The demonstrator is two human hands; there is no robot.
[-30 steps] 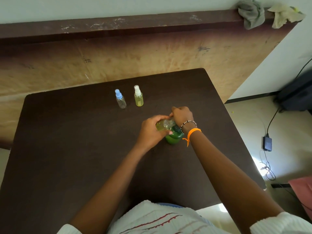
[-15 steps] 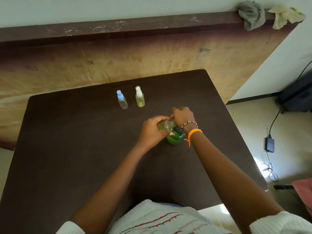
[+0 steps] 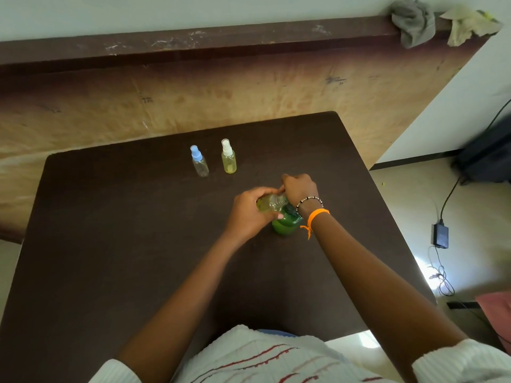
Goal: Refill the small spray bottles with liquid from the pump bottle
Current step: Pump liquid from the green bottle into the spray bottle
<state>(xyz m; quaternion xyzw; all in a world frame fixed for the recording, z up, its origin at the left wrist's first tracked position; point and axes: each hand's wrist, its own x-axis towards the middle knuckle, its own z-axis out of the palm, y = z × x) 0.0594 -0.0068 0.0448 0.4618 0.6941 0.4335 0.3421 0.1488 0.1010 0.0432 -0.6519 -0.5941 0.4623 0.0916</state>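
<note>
My left hand [image 3: 247, 214] grips a small clear spray bottle [image 3: 271, 203] tilted on its side, yellow-green liquid in it and its threaded neck pointing right. My right hand [image 3: 300, 189] is closed over the top of the green pump bottle [image 3: 286, 223], which stands on the dark table [image 3: 110, 244]; the pump head is hidden under the fingers. The small bottle's neck sits right at that hand. Farther back stand two capped spray bottles: a clear one with a blue cap [image 3: 199, 161] and one holding yellow liquid with a white cap [image 3: 228, 157].
A worn wooden board [image 3: 193, 92] leans behind the table, with two rags [image 3: 413, 22] on its top ledge. On the floor at the right lie a black power adapter [image 3: 440, 235] with cables and a dark bag [image 3: 489, 153].
Both hands keep their hold in the same spot on the table. Only the head camera has shifted slightly; the bottles at the back have not moved.
</note>
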